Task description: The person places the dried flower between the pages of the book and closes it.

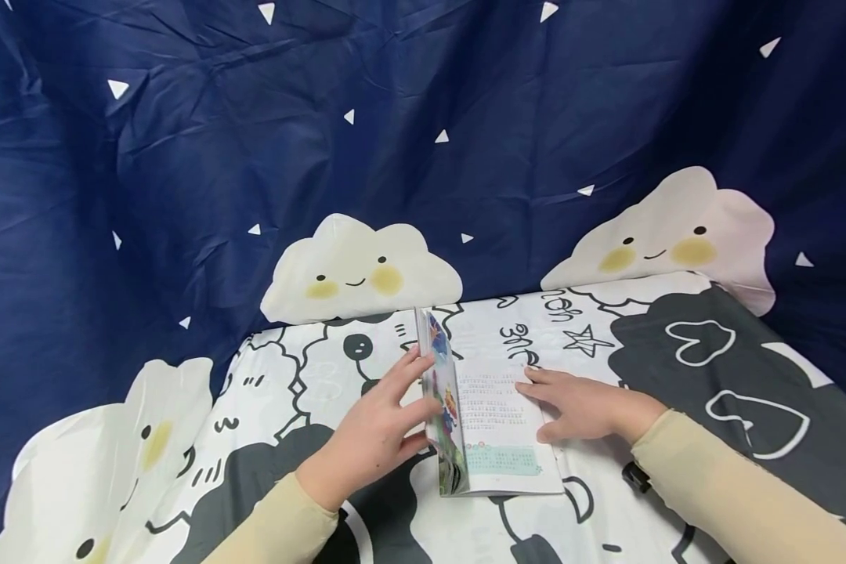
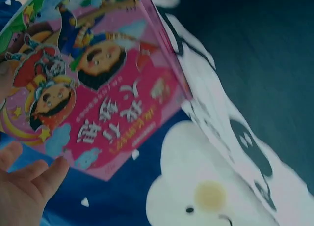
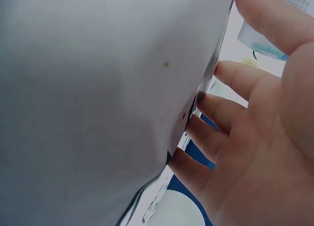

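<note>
A thin children's book (image 1: 497, 423) lies open on the table. Its front part (image 1: 442, 392) stands nearly upright, and the pink cartoon cover (image 2: 98, 78) fills the left wrist view. My left hand (image 1: 388, 423) rests against the outside of that raised cover with straight fingers (image 2: 29, 179). To the right, my right hand (image 1: 578, 407) lies flat on the open text page. The right wrist view shows its spread fingers (image 3: 221, 118) at the edge of a white page (image 3: 98, 98).
The table wears a black-and-white cartoon cloth (image 1: 677, 360) with clouds, hearts and stars. A dark blue sheet with white triangles and smiling clouds (image 1: 359, 270) hangs behind and to the left. A small black object (image 1: 630, 476) sits by my right sleeve.
</note>
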Demonstrator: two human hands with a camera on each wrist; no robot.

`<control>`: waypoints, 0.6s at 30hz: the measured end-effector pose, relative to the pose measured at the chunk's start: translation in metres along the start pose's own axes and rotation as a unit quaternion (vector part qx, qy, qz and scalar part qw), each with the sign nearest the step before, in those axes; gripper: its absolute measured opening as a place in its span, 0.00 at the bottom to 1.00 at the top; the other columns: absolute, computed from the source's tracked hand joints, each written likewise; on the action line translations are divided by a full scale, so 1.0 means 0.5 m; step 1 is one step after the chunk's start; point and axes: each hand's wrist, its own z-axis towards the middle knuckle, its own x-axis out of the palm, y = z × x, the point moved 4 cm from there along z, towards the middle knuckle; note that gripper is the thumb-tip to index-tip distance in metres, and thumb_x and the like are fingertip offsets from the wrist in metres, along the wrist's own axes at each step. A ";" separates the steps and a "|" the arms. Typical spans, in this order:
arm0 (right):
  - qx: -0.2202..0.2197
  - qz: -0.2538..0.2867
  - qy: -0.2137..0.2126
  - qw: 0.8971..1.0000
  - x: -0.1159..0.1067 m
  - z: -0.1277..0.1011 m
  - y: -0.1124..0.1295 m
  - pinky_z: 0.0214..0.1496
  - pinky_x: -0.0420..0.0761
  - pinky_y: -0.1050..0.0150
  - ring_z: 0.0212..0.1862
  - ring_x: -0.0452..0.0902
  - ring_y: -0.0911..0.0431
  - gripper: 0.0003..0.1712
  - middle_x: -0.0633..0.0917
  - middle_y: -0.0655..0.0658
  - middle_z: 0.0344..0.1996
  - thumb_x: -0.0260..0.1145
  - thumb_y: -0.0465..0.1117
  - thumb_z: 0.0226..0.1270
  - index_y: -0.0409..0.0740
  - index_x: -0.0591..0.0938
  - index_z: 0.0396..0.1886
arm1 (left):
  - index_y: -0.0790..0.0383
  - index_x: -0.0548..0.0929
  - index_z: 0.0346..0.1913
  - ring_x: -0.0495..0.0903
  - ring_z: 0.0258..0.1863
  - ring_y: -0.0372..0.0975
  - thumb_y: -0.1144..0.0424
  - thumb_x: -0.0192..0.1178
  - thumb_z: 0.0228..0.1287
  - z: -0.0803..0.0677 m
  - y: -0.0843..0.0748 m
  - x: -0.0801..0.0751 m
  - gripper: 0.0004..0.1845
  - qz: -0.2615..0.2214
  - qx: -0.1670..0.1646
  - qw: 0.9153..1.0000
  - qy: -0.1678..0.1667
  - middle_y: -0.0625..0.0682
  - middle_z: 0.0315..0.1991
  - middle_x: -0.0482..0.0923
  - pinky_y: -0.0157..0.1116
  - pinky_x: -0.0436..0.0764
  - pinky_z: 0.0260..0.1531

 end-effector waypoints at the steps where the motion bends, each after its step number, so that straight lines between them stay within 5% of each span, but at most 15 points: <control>1: -0.001 0.000 0.000 1.000 0.000 0.000 -0.001 0.70 0.61 0.37 0.76 0.55 0.35 0.47 0.62 0.33 0.76 0.72 0.56 0.60 0.42 0.70 0.75 | 0.52 0.81 0.47 0.60 0.74 0.60 0.63 0.82 0.46 0.005 -0.002 0.006 0.25 -0.008 -0.003 1.000 0.001 0.63 0.74 0.60 0.46 0.72 0.64; 6: -0.005 -0.003 0.000 1.000 0.001 0.003 -0.003 0.70 0.62 0.37 0.75 0.55 0.35 0.46 0.62 0.33 0.76 0.71 0.57 0.61 0.42 0.70 0.75 | 0.49 0.80 0.52 0.59 0.76 0.50 0.62 0.79 0.51 0.017 -0.007 0.031 0.25 -0.029 -0.025 0.999 0.015 0.58 0.78 0.53 0.39 0.82 0.51; 12: -0.009 -0.001 0.001 1.000 0.001 0.004 -0.007 0.70 0.62 0.37 0.75 0.56 0.35 0.43 0.62 0.33 0.76 0.68 0.58 0.66 0.42 0.70 0.75 | 0.48 0.77 0.55 0.68 0.71 0.44 0.62 0.73 0.57 0.020 -0.009 0.050 0.24 -0.052 -0.039 0.997 0.039 0.58 0.79 0.53 0.34 0.79 0.35; 18: -0.011 0.035 -0.011 0.999 -0.004 0.003 -0.015 0.71 0.60 0.37 0.75 0.57 0.34 0.41 0.62 0.31 0.75 0.63 0.57 0.72 0.37 0.69 0.75 | 0.49 0.77 0.56 0.68 0.71 0.42 0.62 0.68 0.59 0.033 -0.016 0.066 0.21 -0.070 -0.036 0.995 0.053 0.56 0.79 0.52 0.35 0.80 0.38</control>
